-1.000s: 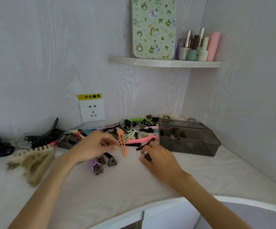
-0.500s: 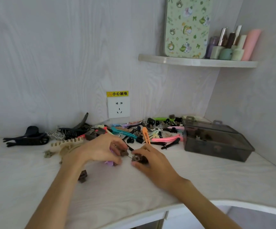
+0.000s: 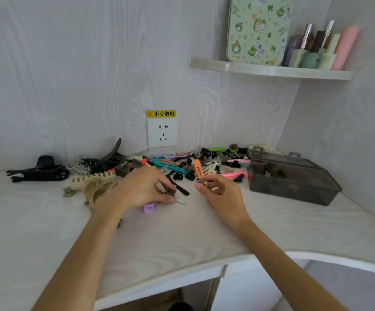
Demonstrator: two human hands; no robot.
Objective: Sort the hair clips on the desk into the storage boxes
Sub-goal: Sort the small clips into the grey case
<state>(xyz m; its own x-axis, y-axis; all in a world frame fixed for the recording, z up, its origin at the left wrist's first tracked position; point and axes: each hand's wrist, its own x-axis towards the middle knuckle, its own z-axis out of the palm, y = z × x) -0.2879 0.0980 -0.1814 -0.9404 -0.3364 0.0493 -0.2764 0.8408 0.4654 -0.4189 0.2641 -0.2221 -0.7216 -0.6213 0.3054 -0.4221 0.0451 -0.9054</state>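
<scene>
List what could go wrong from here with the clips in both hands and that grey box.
1. The smoky grey plastic storage box looks closed, and both hands hold clips, so opening it may force a put-down.
2. The left hand grips several small clips; one could slip.
3. The small clip pinched by the right hand could drop into the colourful clip pile.

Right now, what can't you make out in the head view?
- What the left hand holds: its fingers cover most of a small brown clip and a purple clip.
- The item pinched by the right hand: too small to identify.
- Contents of the storage box: dark smoked walls obscure them.
- Clip pile by the wall: overlapping, uncountable.
</scene>
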